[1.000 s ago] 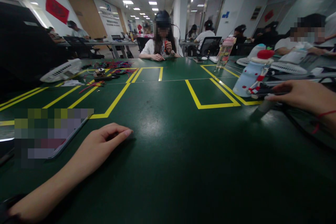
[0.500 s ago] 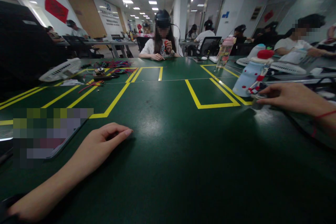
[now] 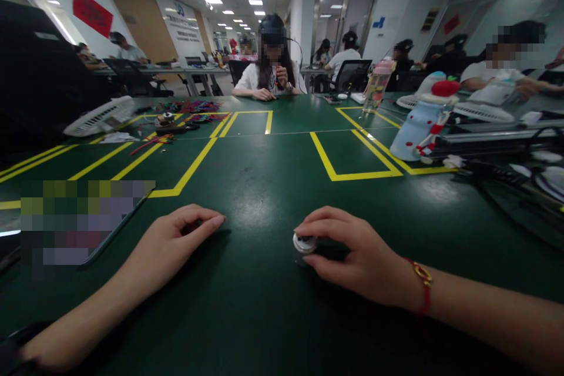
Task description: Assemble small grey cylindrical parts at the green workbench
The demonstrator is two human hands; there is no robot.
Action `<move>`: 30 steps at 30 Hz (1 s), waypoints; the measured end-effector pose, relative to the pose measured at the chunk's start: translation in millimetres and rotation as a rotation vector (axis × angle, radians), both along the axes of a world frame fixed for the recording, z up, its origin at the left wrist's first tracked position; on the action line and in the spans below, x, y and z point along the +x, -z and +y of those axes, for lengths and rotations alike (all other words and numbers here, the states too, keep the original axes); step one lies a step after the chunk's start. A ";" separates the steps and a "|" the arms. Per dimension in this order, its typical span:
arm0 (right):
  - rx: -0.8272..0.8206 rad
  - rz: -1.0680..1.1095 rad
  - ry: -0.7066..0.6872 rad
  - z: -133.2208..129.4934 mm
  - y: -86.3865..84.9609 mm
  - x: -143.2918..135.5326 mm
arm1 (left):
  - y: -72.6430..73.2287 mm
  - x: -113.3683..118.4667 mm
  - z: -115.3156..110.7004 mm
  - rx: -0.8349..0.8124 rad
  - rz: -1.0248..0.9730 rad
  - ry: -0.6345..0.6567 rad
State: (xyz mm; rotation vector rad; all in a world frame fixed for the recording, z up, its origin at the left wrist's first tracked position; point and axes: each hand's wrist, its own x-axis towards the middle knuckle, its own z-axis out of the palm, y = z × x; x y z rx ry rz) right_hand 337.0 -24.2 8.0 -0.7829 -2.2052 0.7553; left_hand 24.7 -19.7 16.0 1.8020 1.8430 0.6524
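Note:
My right hand (image 3: 348, 247) has its thumb and fingers around a small round cylinder (image 3: 304, 242). The cylinder has a pale silvery rim, a dark middle on top and a greyish side. It is upright at the table's middle, and its exact kind is unclear. A red cord bracelet with a gold piece circles my right wrist. On the left, my left hand (image 3: 185, 235) rests on the green table (image 3: 259, 311) with fingers curled and thumb tip against the forefinger. Nothing shows in it. Beyond that forearm lies a flat, blurred-out device (image 3: 88, 223).
Yellow tape (image 3: 365, 177) marks rectangles on the table. At right stand a blue bottle (image 3: 414, 132) with a red top, and black cables (image 3: 497, 176). A pink-lidded bottle (image 3: 378, 88), a white fan (image 3: 101, 116) and coloured wires (image 3: 194, 108) lie further off. A person (image 3: 271, 64) sits opposite.
My right hand has moved left from beside the blue bottle to the table's middle, bringing the small cylinder along. My left hand has stayed almost still.

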 end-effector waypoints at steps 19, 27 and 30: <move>-0.071 -0.077 0.132 -3.0 11.4 0.1 | -17.7 89.3 -11.6 0.130 -0.337 0.264; -0.112 -0.100 0.182 -3.8 11.0 -0.3 | 18.2 92.6 -7.1 0.091 -0.010 0.372; -0.129 -0.110 0.174 -6.4 11.8 -1.3 | 20.3 95.5 -6.4 0.103 0.045 0.373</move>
